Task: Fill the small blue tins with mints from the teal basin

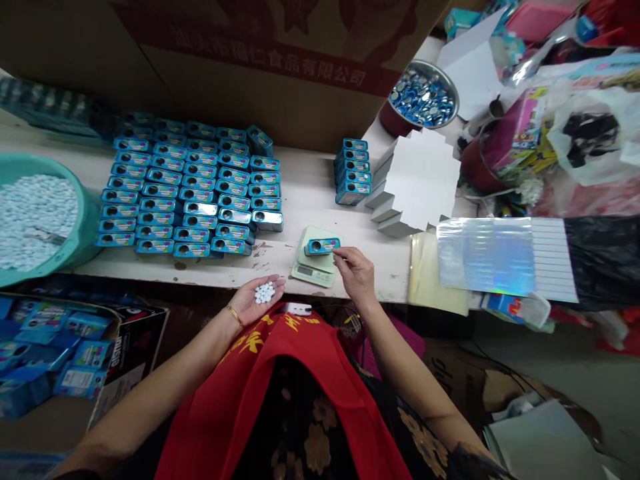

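Note:
My left hand point(256, 297) is palm up at the table's front edge, holding a small pile of round white candies point(265, 293). Just beyond it a pale green kitchen scale point(320, 275) stands on the table. On its plate sits a small blue tin point(323, 247) with a dark round hole in its top. My right hand point(356, 270) is at the tin's right end, thumb and fingers pinched together. Whatever is between those fingertips is too small to make out.
Rows of blue tins point(193, 193) fill the table's left. A green tub point(85, 227) of white candies stands farther left. White boxes point(417, 177) are stacked to the right, below a metal bowl point(453, 90) of small lids. A large carton point(240, 73) rises behind.

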The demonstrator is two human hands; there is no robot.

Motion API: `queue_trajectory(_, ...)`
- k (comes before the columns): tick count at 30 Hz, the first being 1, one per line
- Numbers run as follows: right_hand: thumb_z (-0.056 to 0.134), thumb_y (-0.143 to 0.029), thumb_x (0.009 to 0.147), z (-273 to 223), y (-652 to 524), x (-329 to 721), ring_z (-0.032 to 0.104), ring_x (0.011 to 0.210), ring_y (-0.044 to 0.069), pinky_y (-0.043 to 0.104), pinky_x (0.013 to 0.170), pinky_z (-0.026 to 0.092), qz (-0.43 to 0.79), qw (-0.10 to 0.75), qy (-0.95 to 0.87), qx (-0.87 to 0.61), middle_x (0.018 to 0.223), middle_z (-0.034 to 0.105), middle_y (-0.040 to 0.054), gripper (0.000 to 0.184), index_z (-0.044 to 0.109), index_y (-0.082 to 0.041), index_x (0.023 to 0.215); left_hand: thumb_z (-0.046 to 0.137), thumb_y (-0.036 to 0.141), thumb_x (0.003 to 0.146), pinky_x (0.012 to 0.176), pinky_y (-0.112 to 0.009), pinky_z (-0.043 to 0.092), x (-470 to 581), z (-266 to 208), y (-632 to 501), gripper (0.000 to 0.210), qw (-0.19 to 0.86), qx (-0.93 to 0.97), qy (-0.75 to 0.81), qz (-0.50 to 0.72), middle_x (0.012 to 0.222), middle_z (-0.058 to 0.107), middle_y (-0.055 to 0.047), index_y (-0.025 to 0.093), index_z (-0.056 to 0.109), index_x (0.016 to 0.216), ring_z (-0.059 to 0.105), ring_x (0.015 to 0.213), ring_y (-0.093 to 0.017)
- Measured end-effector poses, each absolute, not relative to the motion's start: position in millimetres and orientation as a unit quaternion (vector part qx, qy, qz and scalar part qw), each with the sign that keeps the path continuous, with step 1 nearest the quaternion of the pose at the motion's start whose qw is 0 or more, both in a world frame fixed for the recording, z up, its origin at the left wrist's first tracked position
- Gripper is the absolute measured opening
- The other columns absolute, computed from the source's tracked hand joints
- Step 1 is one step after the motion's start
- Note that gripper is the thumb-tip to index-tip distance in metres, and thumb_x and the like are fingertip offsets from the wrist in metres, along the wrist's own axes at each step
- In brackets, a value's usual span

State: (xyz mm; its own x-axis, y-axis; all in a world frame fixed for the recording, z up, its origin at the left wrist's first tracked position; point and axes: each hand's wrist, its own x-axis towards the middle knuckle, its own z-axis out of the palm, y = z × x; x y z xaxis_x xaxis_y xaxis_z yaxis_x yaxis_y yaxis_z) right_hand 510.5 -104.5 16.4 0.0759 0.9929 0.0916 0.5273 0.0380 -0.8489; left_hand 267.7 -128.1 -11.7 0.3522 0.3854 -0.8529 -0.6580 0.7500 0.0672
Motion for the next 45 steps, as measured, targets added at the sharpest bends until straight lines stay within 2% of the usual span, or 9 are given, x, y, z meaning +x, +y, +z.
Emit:
queue_trajectory(9,0.045,-0.021,0.081,10,-76,497,0.056,0.088,0.016,0.031,0.079,0.046,0.242,0.304,-0.711,-0.586,0.092,0.061,0.0054,0.019,0.061,-0.021,0.092,0.049,0.010,0.075,0.070,-0.030,0.052,271,-13,-126,0.020,0.819,-0.131,0.457,0.321,0.086,0.065,-0.014,0.008,0.060,0.092,0.062,0.082,-0.020)
queue_trajectory(16,0.043,-0.023,0.082,9,-94,527,0.054,0.090,0.016,0.030,0.073,0.048,0.222,0.330,-0.671,-0.626,0.100,0.056,0.0061,0.023,0.058,-0.022,0.099,0.046,0.009,0.077,0.069,-0.028,0.053,260,-12,-128,0.019,0.798,-0.144,0.472,0.346,0.084,0.065,-0.014,0.007,0.059,0.090,0.063,0.080,-0.019)
queue_trajectory(19,0.051,-0.026,0.077,3,-95,542,0.050,0.098,0.019,0.033,0.072,0.048,0.228,0.303,-0.679,-0.628,0.112,0.050,0.0074,0.034,0.050,-0.024,0.111,0.046,0.009,0.077,0.068,-0.027,0.053,248,-16,-132,0.019,0.779,-0.146,0.493,0.359,0.083,0.065,-0.014,0.007,0.058,0.091,0.063,0.078,-0.018)
queue_trajectory(22,0.057,-0.027,0.071,-3,-90,548,0.043,0.107,0.022,0.038,0.080,0.045,0.233,0.268,-0.706,-0.613,0.120,0.044,0.0080,0.049,0.043,-0.025,0.118,0.046,0.009,0.077,0.067,-0.027,0.053,238,-21,-135,0.021,0.766,-0.151,0.507,0.366,0.084,0.065,-0.014,0.007,0.057,0.094,0.063,0.078,-0.017)
queue_trajectory(27,0.060,-0.025,0.068,-7,-77,542,0.039,0.112,0.023,0.041,0.092,0.036,0.224,0.233,-0.732,-0.600,0.123,0.041,0.0089,0.057,0.040,-0.023,0.121,0.047,0.010,0.077,0.068,-0.028,0.053,232,-25,-136,0.022,0.761,-0.156,0.507,0.374,0.086,0.065,-0.014,0.007,0.057,0.096,0.063,0.079,-0.017)
queue_trajectory(35,0.060,-0.022,0.068,-11,-65,527,0.037,0.113,0.024,0.041,0.093,0.034,0.221,0.165,-0.764,-0.583,0.125,0.039,0.0097,0.058,0.040,-0.020,0.122,0.047,0.010,0.077,0.068,-0.028,0.053,224,-27,-138,0.021,0.760,-0.164,0.498,0.384,0.086,0.065,-0.014,0.008,0.057,0.095,0.063,0.079,-0.018)
queue_trajectory(42,0.059,-0.023,0.068,-17,-61,520,0.040,0.108,0.025,0.041,0.087,0.038,0.222,0.110,-0.772,-0.585,0.124,0.039,0.0094,0.060,0.038,-0.021,0.124,0.045,0.010,0.078,0.067,-0.028,0.053,215,-23,-134,0.020,0.749,-0.170,0.503,0.397,0.083,0.065,-0.013,0.007,0.058,0.093,0.063,0.075,-0.017)
queue_trajectory(45,0.057,-0.022,0.070,-14,-61,519,0.042,0.103,0.024,0.039,0.085,0.040,0.210,0.115,-0.772,-0.588,0.119,0.043,0.0089,0.051,0.043,-0.020,0.118,0.045,0.010,0.078,0.067,-0.027,0.053,211,-22,-134,0.019,0.744,-0.175,0.501,0.406,0.083,0.065,-0.014,0.007,0.058,0.092,0.063,0.076,-0.017)
